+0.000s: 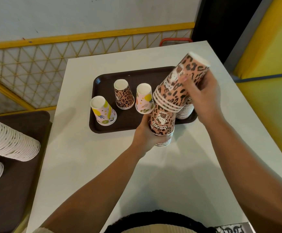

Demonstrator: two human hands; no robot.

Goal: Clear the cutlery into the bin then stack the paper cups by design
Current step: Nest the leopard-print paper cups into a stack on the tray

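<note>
Your right grip (202, 96) holds a tilted stack of leopard-print paper cups (179, 84) over the leopard stack (162, 121) in your left grip (147, 132). Light, crushable; hold mid-wall gently.

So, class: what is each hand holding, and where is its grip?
Left hand: lower leopard-print paper cup stack, near its rims. Right hand: tilted upper leopard-print stack, mid-wall.

On the table (79, 165) lies a tray (130, 121); three upturned cups (124, 96) stand on it. At nine o'clock, a second tray (10, 190) carries cup stacks (7, 143).
</note>
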